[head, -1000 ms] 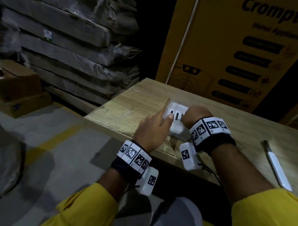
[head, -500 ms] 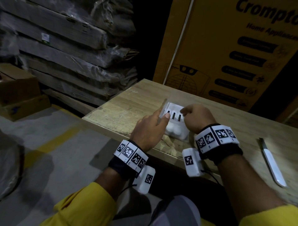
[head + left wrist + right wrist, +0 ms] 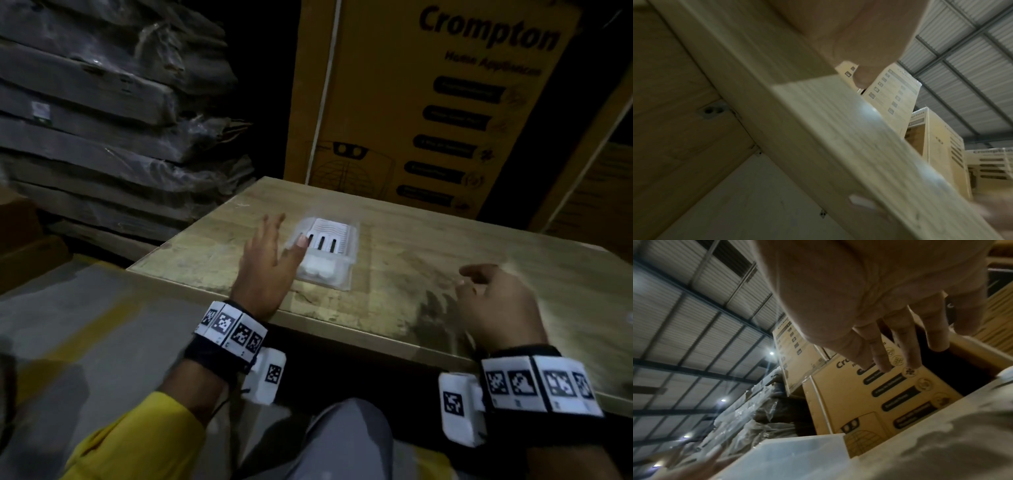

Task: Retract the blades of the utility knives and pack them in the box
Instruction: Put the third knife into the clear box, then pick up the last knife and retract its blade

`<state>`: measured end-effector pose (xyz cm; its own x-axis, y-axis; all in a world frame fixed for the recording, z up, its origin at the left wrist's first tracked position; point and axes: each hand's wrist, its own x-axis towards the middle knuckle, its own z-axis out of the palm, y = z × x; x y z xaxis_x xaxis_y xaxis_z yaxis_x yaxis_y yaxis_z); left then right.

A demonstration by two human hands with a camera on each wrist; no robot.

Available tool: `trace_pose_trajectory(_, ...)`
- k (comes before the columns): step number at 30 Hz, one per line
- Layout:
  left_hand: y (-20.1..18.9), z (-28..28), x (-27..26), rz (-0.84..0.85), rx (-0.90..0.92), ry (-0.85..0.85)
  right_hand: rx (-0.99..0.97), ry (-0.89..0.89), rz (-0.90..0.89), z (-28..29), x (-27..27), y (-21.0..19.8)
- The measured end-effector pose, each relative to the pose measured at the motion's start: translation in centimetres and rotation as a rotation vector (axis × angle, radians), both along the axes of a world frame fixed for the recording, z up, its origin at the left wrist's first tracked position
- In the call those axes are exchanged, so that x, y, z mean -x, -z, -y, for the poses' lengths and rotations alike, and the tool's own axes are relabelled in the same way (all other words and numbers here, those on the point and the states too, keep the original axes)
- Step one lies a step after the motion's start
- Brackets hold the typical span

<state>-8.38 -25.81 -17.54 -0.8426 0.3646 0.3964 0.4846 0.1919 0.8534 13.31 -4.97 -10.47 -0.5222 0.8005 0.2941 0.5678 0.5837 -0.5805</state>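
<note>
A clear plastic box (image 3: 323, 255) lies on the wooden table (image 3: 428, 246) with three white utility knives side by side in it, black sliders showing. My left hand (image 3: 274, 253) is beside the box's left edge, fingers spread, thumb tip touching the rim. My right hand (image 3: 479, 291) hovers over the table well to the right of the box, its fingers loosely curled and holding nothing. In the right wrist view those fingers (image 3: 898, 350) hang free above the table, and a corner of the box (image 3: 803, 451) shows at lower left.
A tall yellow Crompton carton (image 3: 428, 102) stands right behind the table. Wrapped flat packs (image 3: 113, 120) are stacked at the left, beyond the table's left edge. A bare, stained stretch of table separates the box from my right hand.
My right hand has left the box and moved right along the table. My left hand's fingers have spread open, thumb still at the box. The loose knife at the right is out of view.
</note>
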Motion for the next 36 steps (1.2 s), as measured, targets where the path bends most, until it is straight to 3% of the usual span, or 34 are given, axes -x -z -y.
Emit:
trace_pose_trajectory(5,0.4,0.1,-3.1,-0.193,-0.109,-0.177,-0.056,0.133,0.345,-2.8,-3.6,3.5)
trace_pose_trajectory(7,0.9,-0.4,-5.0,-0.216,-0.16,-0.2,-0.064,0.132,0.401,-3.2,-4.6,4.5)
trace_pose_trajectory(11,0.8,-2.5,-9.1,-0.397,-0.242,-0.161,-0.133,0.11,0.281,-3.4,-6.2,6.1)
trace_pose_trajectory(15,0.5,-6.1,-12.2,-0.436,-0.329,0.077,-0.236,0.139,0.171,-2.8,-7.8,7.0)
trace_pose_trajectory(22,0.5,-13.8,-15.7,-0.176,-0.22,0.343,-0.192,0.166,-0.312,-1.2,-10.5,8.6)
trace_pose_trajectory(28,0.4,-18.6,-16.4,-0.03,0.168,0.408,0.19,0.262,-0.772,-0.9,-12.3,9.5)
trace_pose_trajectory(33,-0.1,-20.4,-16.3,0.08,0.236,0.334,0.438,0.187,-1.134,-1.4,-11.1,10.7)
trace_pose_trajectory(36,0.1,-20.5,-15.9,0.158,0.159,0.404,0.556,0.095,-1.182,-1.1,-10.6,10.8)
